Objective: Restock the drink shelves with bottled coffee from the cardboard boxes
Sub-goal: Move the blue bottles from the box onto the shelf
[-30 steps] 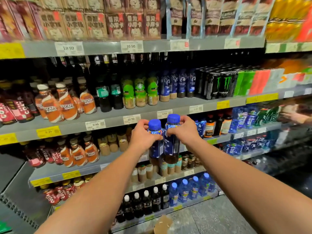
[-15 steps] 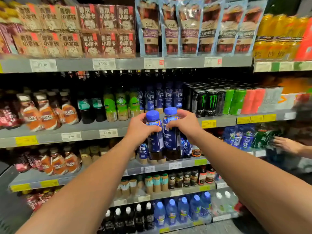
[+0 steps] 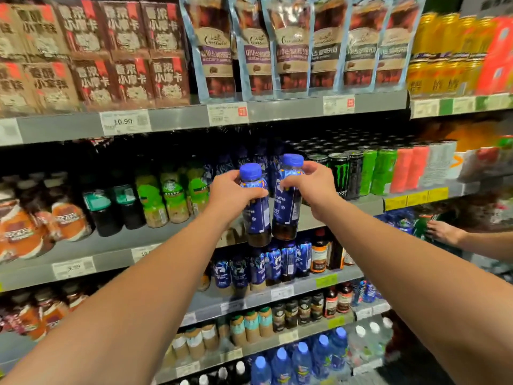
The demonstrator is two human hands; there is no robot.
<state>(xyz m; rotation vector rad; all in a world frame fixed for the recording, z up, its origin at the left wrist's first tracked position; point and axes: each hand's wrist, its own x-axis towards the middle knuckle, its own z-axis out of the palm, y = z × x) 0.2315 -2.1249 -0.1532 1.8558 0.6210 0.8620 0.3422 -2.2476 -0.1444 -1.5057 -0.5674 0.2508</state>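
L hand [image 3: 231, 194] & R hand [image 3: 308, 184], fingers curled round two blue-capped coffee bottles [image 3: 256, 215] at frame ctr, held upright w/ bases level w/ shelf edge [image 3: 341, 209], prob for sliding in

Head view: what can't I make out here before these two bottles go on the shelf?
- Cardboard boxes: outside the head view's frame.
- Space behind the left bottle and right bottle: hidden by them, the left hand and right hand.
- Price tag lower left: blurred, unreadable.
- Another person's hand: arm cut by right edge; what it touches is blurred.
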